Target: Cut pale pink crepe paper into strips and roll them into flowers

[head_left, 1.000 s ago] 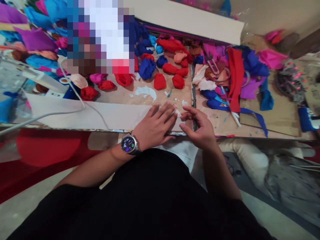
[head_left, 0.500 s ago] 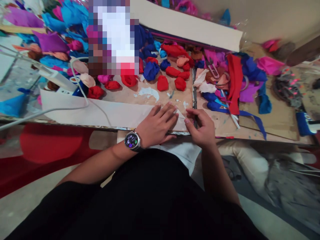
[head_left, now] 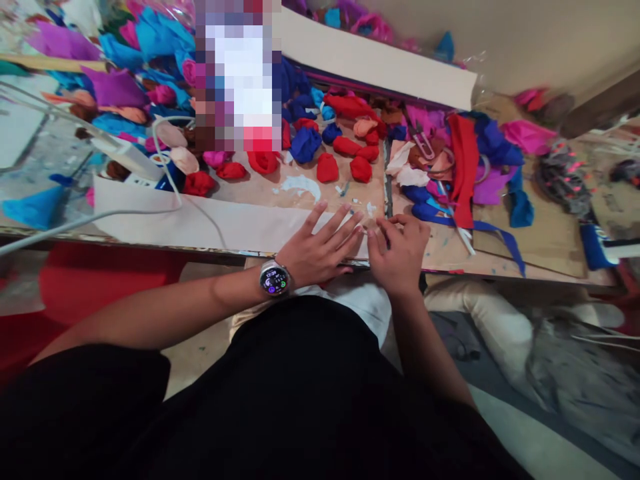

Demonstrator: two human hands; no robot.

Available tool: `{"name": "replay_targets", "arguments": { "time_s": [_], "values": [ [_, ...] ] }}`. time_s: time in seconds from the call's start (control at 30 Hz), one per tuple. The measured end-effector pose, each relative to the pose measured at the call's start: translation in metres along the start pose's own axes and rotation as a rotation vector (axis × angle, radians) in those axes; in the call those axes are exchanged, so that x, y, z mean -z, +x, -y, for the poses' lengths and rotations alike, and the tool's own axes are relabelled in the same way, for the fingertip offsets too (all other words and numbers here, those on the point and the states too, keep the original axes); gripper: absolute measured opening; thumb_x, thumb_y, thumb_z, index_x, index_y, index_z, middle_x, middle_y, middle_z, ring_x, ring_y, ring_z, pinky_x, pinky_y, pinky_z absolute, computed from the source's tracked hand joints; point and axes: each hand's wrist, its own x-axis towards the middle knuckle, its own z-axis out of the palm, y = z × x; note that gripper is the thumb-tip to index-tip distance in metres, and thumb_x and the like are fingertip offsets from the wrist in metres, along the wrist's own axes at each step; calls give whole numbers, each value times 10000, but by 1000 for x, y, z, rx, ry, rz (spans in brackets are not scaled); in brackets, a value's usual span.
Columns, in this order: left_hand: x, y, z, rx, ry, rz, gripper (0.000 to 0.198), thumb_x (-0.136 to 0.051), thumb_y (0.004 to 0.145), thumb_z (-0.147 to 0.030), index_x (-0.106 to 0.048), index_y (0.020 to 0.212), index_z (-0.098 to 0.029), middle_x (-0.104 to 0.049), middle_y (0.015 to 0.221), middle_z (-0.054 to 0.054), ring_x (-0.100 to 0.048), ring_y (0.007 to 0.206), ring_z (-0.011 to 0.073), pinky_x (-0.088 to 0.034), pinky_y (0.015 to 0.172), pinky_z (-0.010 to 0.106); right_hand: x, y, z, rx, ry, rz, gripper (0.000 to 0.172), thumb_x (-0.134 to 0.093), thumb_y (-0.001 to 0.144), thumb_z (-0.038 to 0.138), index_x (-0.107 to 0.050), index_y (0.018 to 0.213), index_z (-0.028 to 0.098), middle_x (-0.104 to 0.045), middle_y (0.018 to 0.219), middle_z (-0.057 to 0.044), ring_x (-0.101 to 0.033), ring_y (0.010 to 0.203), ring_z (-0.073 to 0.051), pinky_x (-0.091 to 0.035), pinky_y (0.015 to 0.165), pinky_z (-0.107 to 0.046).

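A long strip of white paper [head_left: 240, 227] lies along the front edge of the table. My left hand [head_left: 320, 247], with a watch [head_left: 275, 279] on its wrist, rests flat on the strip's right part, fingers spread. My right hand [head_left: 397, 253] is curled at the strip's right end, thumb and fingers closed on the paper there; its fingertips are partly hidden. Just beyond the hands are small red fabric-like bundles [head_left: 327, 168] and a smear of white residue [head_left: 300, 187] on the tabletop.
A white power strip [head_left: 127, 157] and its cable [head_left: 95, 219] lie at left. Blue, pink and purple crumpled material [head_left: 117, 87] piles up behind. Thread snips [head_left: 423, 141], a red strip [head_left: 464, 170] and a blue strip [head_left: 500, 237] lie at right. A long white board [head_left: 380, 57] stands at the back.
My right hand has moved in to the end of the paper strip, and its fingers have curled. My left hand has spread its fingers a little more on the paper.
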Motion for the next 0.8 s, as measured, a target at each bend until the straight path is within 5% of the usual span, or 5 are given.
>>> {"name": "replay_targets", "arguments": {
  "time_s": [0.27, 0.43, 0.63, 0.8],
  "values": [
    [1, 5, -1, 36, 41, 88, 764, -533, 1011, -582, -521, 1528, -19, -506, 1585, 268, -433, 1501, 455, -316, 1240, 657, 0, 0, 3, -22, 23, 46, 262, -639, 970, 372, -821, 1088, 223, -718, 1163, -131, -577, 1146, -345, -457, 1016, -572],
    [5, 7, -2, 45, 39, 159, 780, -513, 1017, -575, -490, 1540, 3, -565, 1485, 286, -569, 1288, 427, -498, 996, 558, 3, 2, 4, -55, 93, 77, 192, -681, 951, 351, -826, 998, 235, -740, 1098, -105, -593, 1120, -314, -447, 1016, -535],
    [4, 8, -3, 46, 39, 138, 759, -507, 1013, -575, -505, 1538, -27, -575, 1467, 279, -570, 1248, 413, -492, 942, 540, 8, 4, 10, -100, 90, 129, 160, -705, 933, 378, -775, 890, 241, -767, 1105, -82, -584, 1146, -326, -376, 1016, -547],
    [6, 8, -3, 42, 60, 147, 771, -475, 1025, -582, -498, 1531, 0, -565, 1473, 279, -564, 1243, 416, -492, 942, 542, 7, 6, 13, -126, 158, 147, 167, -686, 949, 381, -753, 1023, 247, -806, 995, -56, -644, 1082, -311, -372, 1039, -552]
  ]
}}
